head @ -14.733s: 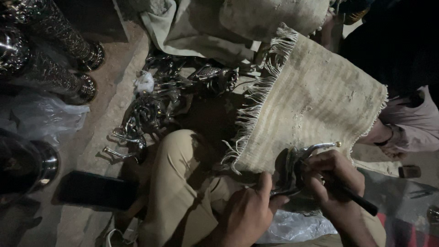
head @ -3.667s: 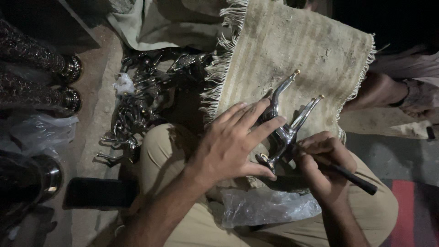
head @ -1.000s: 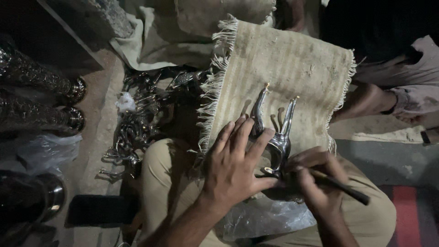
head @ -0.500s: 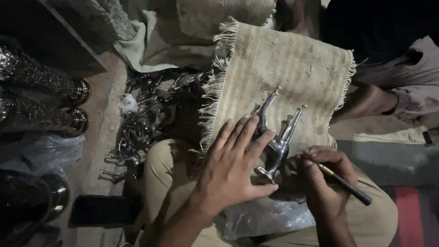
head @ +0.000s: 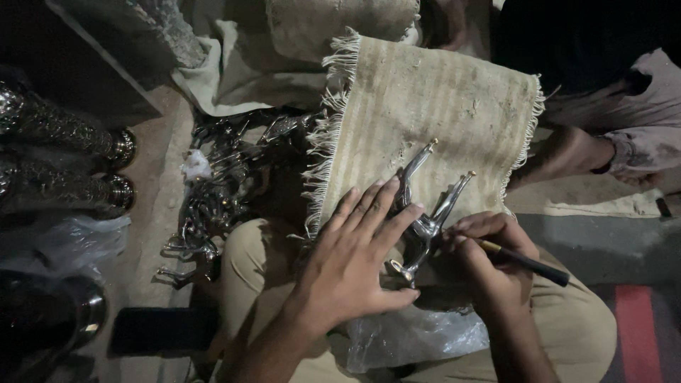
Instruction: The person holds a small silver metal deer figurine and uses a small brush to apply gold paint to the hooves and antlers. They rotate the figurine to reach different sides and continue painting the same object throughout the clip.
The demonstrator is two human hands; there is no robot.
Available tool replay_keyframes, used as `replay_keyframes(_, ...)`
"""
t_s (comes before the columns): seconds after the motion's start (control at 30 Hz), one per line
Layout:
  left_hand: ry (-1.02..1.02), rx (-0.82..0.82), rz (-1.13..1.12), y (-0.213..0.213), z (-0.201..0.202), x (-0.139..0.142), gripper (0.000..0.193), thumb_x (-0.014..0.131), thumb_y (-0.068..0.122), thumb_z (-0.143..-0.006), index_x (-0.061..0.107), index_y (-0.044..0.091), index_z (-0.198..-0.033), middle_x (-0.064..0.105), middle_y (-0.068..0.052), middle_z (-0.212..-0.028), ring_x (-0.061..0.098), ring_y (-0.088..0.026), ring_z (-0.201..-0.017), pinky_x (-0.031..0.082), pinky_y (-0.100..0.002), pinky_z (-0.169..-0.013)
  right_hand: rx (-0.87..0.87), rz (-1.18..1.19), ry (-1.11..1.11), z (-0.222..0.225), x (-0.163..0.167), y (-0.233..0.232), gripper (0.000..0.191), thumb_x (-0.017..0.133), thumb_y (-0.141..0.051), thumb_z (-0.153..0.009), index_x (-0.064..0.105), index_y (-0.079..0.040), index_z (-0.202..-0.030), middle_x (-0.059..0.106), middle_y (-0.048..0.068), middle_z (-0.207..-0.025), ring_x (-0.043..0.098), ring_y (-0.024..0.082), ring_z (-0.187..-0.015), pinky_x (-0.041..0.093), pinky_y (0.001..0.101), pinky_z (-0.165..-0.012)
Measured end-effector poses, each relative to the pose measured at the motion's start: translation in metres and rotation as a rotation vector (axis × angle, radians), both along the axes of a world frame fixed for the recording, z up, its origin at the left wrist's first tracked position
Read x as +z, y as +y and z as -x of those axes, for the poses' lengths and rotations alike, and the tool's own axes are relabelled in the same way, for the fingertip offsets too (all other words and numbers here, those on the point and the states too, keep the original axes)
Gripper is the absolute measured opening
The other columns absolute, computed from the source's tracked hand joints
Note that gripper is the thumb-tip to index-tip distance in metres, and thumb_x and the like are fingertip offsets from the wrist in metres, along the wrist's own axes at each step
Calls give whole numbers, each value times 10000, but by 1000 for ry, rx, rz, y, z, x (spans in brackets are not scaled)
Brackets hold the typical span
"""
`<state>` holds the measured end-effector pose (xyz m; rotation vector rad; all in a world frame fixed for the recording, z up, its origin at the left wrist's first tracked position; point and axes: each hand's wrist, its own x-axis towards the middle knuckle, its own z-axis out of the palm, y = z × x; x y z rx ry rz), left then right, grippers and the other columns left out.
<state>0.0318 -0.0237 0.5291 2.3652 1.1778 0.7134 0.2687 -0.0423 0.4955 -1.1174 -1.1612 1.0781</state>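
A shiny silver metal figure (head: 425, 213) with two thin prongs lies on a beige fringed mat (head: 425, 113) spread over my lap. My left hand (head: 351, 259) presses flat on the figure's lower part, fingers spread. My right hand (head: 482, 262) grips a slim dark tool with a brass collar (head: 525, 262), its tip hidden under my fingers at the figure's body. A crumpled clear plastic bag (head: 411, 337) sits under both hands.
A heap of similar silver metal pieces (head: 220, 191) lies on the floor to the left. Ornate metal stands (head: 64, 142) line the far left, with a dark flat phone (head: 163, 330) below. Another person's foot (head: 567, 152) rests at the mat's right edge.
The figure has tilted slightly, its prongs now pointing more up and right. My left hand stays pressed on it; my right hand with the tool has shifted a little at the figure's side.
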Motion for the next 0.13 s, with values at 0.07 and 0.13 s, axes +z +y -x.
replay_keyframes(0.07,7,-3,10,0,0,1,1087,837,558,-661,385,121,-1547,278,-264,-1642,284,-380,-1538,138,-515,-1277,-1,-4,-30,-2,-2,-1,69,620,42,-928,572,25,-976,654,141,-1086,682,196,-962,566,336,-904)
replay_keyframes(0.13,19,1,16,0,0,2,1084,838,555,-659,383,129,-1545,278,-257,-1644,283,-376,-1540,133,-513,-1275,16,-16,-26,-4,-5,-1,79,627,30,-929,567,20,-979,647,146,-1100,676,200,-959,565,339,-900)
